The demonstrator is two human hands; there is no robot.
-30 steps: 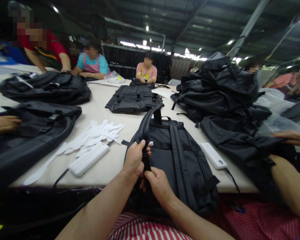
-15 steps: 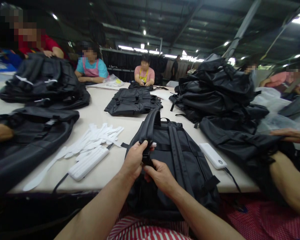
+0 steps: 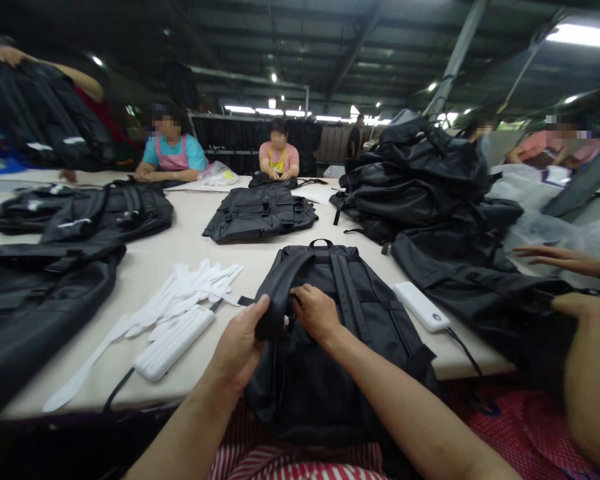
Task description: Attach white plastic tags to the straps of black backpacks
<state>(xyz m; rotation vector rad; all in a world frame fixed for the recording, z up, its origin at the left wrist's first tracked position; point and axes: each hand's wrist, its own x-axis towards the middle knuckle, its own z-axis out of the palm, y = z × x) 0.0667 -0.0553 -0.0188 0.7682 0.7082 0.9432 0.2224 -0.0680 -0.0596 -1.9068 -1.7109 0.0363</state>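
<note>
A black backpack (image 3: 325, 373) lies in front of me with its straps facing up and its top loop pointing away. My left hand (image 3: 247, 337) grips the lower end of one padded shoulder strap (image 3: 285, 273), thumb on top. The strap is bent up off the bag. Beside it, my right hand (image 3: 313, 310) is closed, its fingers curled at the strap's inner side; what they pinch is hidden. A small white bit shows between the hands. The second shoulder strap (image 3: 350, 293) lies flat on the bag.
White strips (image 3: 195, 287) and a white power bank (image 3: 175, 343) with a cable lie left of the bag; another white power bank (image 3: 420, 307) lies right. Black bags are piled (image 3: 420, 173) at the right. Co-workers sit around the table (image 3: 180, 220); a co-worker's hand (image 3: 570, 260) is at far right.
My left hand has turned the strap end over toward the left. My right hand has moved up to the strap's inner side. At far left a co-worker has lifted a backpack.
</note>
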